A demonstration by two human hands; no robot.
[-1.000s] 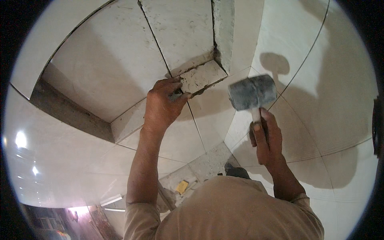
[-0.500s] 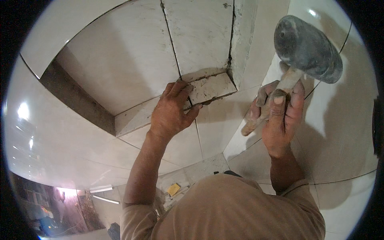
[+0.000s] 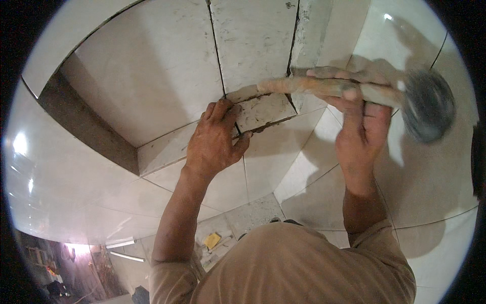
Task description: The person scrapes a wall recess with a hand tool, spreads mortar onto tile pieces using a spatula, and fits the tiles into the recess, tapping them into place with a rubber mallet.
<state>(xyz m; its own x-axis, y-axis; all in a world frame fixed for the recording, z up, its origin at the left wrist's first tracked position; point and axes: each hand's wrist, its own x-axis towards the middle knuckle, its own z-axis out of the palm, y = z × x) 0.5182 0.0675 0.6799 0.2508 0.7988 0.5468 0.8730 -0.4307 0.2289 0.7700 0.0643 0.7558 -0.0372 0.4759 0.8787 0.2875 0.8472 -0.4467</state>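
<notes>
My left hand spans a narrow tile strip on the ledge of a wall recess. Its bent fingers rest on top near the joint, and the thumb is at the front edge. In my right hand is a rubber mallet, held by its pale wooden handle with the thumb across it. The dark mallet head is at the right, smeared by motion. The butt of the handle points left, over the back part of the tile strip; whether it touches cannot be made out.
Large pale tiles line the recess back and the surrounding wall. A rough grey edge bounds the recess at left. A tiled side wall stands close on the right. Below lies a small yellow object.
The mallet has turned in my right hand: its head swung down to the right and the handle butt rose to the left, toward the tile strip. My left hand has kept its place.
</notes>
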